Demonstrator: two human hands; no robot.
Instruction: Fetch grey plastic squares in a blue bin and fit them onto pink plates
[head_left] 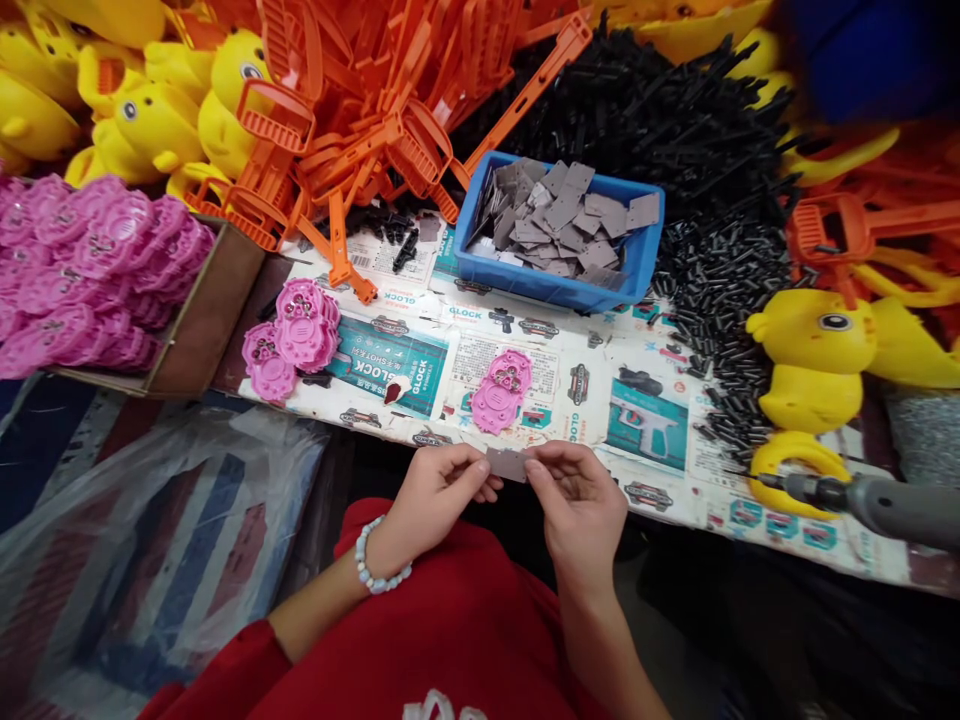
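A small flat grey plate (pixel 507 464) is held between my two hands at the table's front edge. My left hand (pixel 442 500) pinches its left end, and my right hand (pixel 577 500) pinches the right end between thumb and fingers. Just beyond the plate, one pink plastic part (pixel 502 390) lies by itself on the printed cardboard (pixel 585 360). Farther back, a blue bin (pixel 555 285) holds a heap of similar grey plates (pixel 570 215). A small stack of pink parts (pixel 306 325) rests to the left.
A box (pixel 196 310) of pink parts stands at the left. Orange frames (pixel 405 130), yellow duck-shaped parts (pixel 814 345) and black pieces (pixel 637 120) are piled around the back and right. A grey tool with a dark tip (pixel 892 505) juts in at the right.
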